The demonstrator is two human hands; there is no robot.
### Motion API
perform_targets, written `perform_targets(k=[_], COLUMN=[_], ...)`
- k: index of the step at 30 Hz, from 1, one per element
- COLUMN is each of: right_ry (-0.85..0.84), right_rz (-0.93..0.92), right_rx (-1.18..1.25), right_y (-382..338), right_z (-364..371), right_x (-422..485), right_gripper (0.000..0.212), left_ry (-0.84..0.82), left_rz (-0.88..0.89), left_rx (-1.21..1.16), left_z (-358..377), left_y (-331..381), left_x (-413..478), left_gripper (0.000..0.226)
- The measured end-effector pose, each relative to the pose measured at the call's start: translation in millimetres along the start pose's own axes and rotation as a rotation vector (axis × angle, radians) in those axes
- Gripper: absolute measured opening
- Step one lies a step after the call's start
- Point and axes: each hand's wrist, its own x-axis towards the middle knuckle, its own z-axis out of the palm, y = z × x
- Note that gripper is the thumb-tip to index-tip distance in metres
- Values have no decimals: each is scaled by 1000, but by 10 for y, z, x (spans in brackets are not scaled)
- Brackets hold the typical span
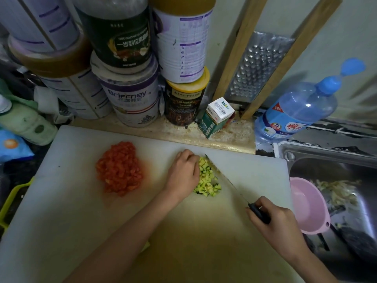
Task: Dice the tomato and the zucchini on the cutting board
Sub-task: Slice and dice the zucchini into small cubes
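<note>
1. Tomato (119, 168): already diced, heaped on the cutting board (61, 201) at 9 o'clock of your left hand (183, 172).
2. Zucchini (208, 180): mostly cubes, at 3 o'clock of that hand, whose curled fingers brace it.
3. Your right hand (279, 223) grips the knife (226, 180) handle, blade against the pile.
4. Judgement: final chopping. Next, make short even cuts with fingertips tucked.

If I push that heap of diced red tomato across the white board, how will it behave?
The heap of diced red tomato would probably smear rather than slide: a pink wet stain rings it on the white cutting board. Its small loose cubes likely scatter and squash easily.
</note>
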Motion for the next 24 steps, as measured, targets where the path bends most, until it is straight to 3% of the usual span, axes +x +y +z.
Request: perform_targets(k=[7, 13, 18, 20, 24], right_ry=[67, 41, 24, 8, -5], right_rz=[-31, -290, -539, -601, -654], right_rx=[29, -305, -419, -398, -355], right_y=[-29, 67, 284, 361, 480], right_z=[-156, -305, -401, -422, -490], right_x=[-27, 26, 120, 157, 203], right_gripper=[27, 34, 47, 46, 43], left_ry=[105, 374, 132, 55, 73], left_rz=[-30, -35, 321, 274, -37], left_rx=[-118, -74, 212, 227, 194], left_z=[-172, -196, 66, 137, 110], left_y=[136, 480, 569, 606, 748], left_x=[-159, -385, -574, -594, -601], left_gripper=[30, 35, 25, 31, 50])
